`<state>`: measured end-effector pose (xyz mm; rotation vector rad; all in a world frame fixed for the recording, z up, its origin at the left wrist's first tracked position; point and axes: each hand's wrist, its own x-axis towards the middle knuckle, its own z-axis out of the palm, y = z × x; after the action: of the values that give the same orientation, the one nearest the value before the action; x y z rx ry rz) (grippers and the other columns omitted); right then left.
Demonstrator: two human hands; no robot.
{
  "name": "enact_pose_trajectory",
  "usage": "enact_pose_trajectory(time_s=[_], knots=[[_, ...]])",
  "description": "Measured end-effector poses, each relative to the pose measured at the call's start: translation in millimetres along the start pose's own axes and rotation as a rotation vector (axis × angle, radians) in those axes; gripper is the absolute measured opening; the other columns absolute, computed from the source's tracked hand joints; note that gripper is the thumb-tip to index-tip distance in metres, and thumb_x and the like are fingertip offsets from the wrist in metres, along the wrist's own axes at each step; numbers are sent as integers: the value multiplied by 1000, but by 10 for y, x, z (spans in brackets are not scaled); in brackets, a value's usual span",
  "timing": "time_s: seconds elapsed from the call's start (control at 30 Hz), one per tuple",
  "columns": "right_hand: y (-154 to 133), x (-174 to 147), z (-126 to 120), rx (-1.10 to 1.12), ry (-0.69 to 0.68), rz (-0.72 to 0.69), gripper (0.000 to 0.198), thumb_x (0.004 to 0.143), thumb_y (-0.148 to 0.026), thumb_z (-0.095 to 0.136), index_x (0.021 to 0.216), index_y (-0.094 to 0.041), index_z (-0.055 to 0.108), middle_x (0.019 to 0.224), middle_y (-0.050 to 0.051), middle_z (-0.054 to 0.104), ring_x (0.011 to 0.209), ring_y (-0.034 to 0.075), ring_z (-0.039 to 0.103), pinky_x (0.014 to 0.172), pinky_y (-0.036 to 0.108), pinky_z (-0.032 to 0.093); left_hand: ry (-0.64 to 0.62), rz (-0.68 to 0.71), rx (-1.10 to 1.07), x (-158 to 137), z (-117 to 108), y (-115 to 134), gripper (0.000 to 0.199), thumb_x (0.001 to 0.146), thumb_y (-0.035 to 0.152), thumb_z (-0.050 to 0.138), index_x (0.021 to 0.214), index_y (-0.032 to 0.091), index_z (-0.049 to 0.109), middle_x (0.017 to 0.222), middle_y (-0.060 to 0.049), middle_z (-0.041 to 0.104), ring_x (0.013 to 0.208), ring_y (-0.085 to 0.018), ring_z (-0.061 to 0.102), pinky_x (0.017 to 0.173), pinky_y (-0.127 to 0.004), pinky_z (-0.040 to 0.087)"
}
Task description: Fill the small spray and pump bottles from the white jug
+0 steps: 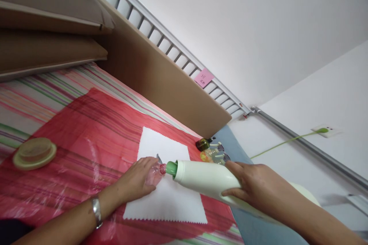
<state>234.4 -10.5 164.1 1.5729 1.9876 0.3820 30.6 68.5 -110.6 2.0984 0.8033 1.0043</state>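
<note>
My left hand [143, 178] is wrapped around a small clear bottle [155, 174], its neck pointing right. In my right hand [244, 180] is a large pale green bottle [204, 176], tipped nearly onto its side. Its green neck [171, 169] meets the small bottle's mouth; whether liquid is running between them I cannot tell. Both bottles are over a white sheet [166, 214] with zigzag edges. Just beyond the large bottle, a dark green bottle [202, 144] and clear pump bottles [212, 155] lie close together.
A round yellowish lid [34, 154] lies at left on red plastic sheeting [83, 149] over striped cloth [17, 111]. Brown padded slabs [48, 49] are stacked at upper left. A tan board [161, 80] leans along white rails bearing a pink note [204, 78]. A green cable [287, 141] crosses the wall.
</note>
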Motion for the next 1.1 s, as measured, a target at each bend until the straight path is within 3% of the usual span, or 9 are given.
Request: enact_pose_trajectory(time_s=[0.3, 0.5, 0.8, 1.1], knots=[[-5, 20, -42, -34, 65, -38, 26, 73, -40, 67, 77, -24, 47, 66, -1, 64, 53, 19, 61, 45, 25, 31, 16, -15, 6, -3, 18, 2, 56, 71, 24, 58, 124, 24, 39, 127, -7, 53, 116, -25, 49, 100, -40, 38], [-45, 23, -121, -31, 17, -17, 26, 73, -38, 67, 74, -23, 45, 65, -1, 64, 55, 21, 61, 47, 26, 31, 43, -57, -8, -16, 64, -30, 69, 68, 28, 61, 132, 24, 32, 133, -9, 49, 121, -28, 46, 103, -43, 36], [-58, 45, -148, -21, -30, 20, 26, 73, -40, 66, 74, -24, 45, 66, -1, 63, 57, 22, 61, 47, 27, 30, 97, -38, -40, -13, 105, -75, 65, 66, 27, 62, 127, 26, 39, 124, -7, 56, 114, -27, 52, 97, -40, 42], [-50, 56, -150, -43, -3, 6, 29, 72, -42, 67, 73, -24, 44, 63, -2, 62, 54, 21, 60, 46, 27, 27, 65, -59, -24, -12, 90, -55, 69, 66, 25, 62, 130, 21, 36, 130, -11, 52, 120, -29, 47, 101, -44, 38]])
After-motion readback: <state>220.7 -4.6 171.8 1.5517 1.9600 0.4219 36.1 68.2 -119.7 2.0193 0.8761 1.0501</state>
